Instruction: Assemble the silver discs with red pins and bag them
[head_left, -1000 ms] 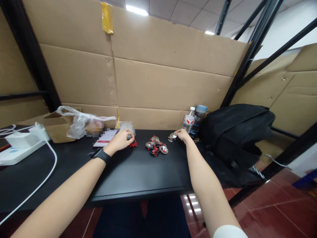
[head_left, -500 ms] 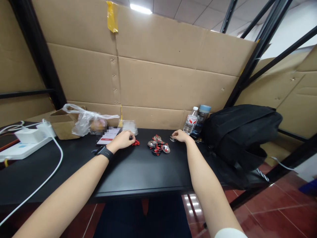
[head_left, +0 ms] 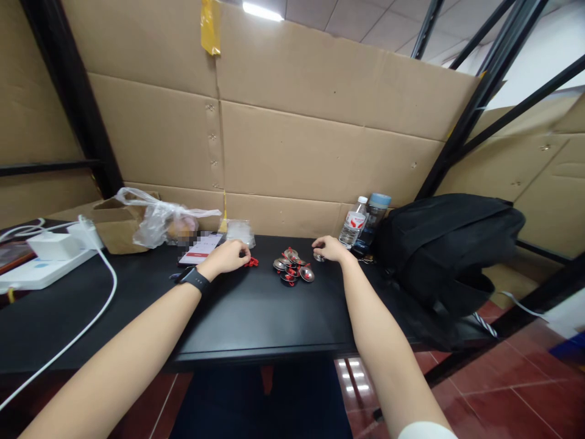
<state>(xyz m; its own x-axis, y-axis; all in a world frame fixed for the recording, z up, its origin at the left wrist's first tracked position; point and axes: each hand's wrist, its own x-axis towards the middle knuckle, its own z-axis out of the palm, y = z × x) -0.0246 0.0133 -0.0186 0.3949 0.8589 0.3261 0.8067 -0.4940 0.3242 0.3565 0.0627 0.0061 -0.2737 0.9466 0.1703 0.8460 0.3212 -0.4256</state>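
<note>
Desk (head_left: 256, 317): in front of me, backed by a cardboard wall (head_left: 320, 152).
Small metal discs (head_left: 292, 268): heaped mid-desk, between my hands.
My left hand (head_left: 226, 256): left of the heap, on the desk, over a bit of cord (head_left: 250, 263).
My right hand (head_left: 328, 249): right of the heap, just behind it.
Bottles (head_left: 363, 222): two, behind my right hand, against the wall.
Backpack (head_left: 448, 244): right of the bottles.
Phone (head_left: 201, 249): behind my left hand.
Plastic bag (head_left: 159, 222): left of the phone, beside a carton (head_left: 114, 235).
Power strip (head_left: 36, 271): far left.

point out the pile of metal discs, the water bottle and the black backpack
pile of metal discs (head_left: 292, 270), head view, middle of the heap
water bottle (head_left: 351, 227), head view, its label
black backpack (head_left: 445, 244), head view, its front face
</note>
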